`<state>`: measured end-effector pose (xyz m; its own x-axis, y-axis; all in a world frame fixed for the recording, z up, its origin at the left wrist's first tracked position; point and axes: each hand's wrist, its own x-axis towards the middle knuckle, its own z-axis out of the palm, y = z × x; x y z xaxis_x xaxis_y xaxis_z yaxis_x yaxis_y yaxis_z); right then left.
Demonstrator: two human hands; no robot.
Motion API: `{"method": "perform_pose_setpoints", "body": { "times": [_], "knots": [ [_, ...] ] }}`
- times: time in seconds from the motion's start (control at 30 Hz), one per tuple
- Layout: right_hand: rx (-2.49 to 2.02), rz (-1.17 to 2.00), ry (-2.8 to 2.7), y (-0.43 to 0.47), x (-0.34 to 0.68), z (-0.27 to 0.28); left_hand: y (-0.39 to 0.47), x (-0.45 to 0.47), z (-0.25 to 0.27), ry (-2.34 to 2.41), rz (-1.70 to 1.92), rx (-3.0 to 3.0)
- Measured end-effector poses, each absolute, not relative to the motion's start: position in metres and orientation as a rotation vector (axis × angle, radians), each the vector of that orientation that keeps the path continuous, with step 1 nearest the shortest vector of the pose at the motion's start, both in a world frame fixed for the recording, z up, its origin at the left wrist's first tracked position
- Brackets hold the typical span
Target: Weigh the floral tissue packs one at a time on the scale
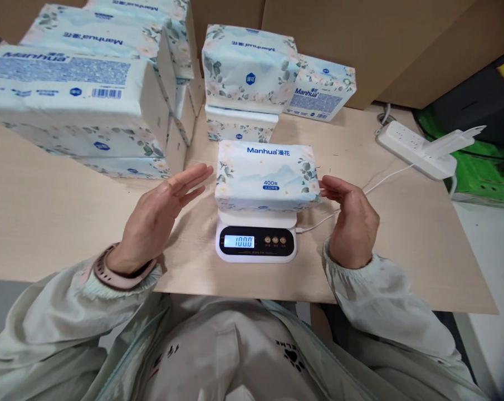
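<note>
A pack of tissues (268,175), white and pale blue with a floral print, lies on a small white digital scale (257,245). The scale's lit display (239,241) seems to read 100.0. My left hand (162,214) is held just off the pack's left end, fingers stretched out and a small gap between. At the right end, my right hand (352,217) has its fingers extended close to the pack; whether the fingertips touch it I cannot tell. Neither hand grips anything.
Stacked tissue packs (76,106) stand at the left, and a shorter stack (249,72) is behind the scale. Another pack (322,89) leans at the back. A white power strip (414,147) lies at the right, with a white cable (385,179) near the scale. Cardboard (331,39) rises behind.
</note>
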<state>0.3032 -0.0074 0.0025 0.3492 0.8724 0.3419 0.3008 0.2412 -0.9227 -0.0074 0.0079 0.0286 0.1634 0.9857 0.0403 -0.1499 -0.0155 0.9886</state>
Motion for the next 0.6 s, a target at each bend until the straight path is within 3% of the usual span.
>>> {"method": "perform_pose_setpoints", "body": {
  "times": [0.6],
  "knots": [
    [-1.305,0.645,-1.329,-0.004,0.31,-0.008,0.011,-0.014,0.007,0.863,1.206,1.43]
  ]
}}
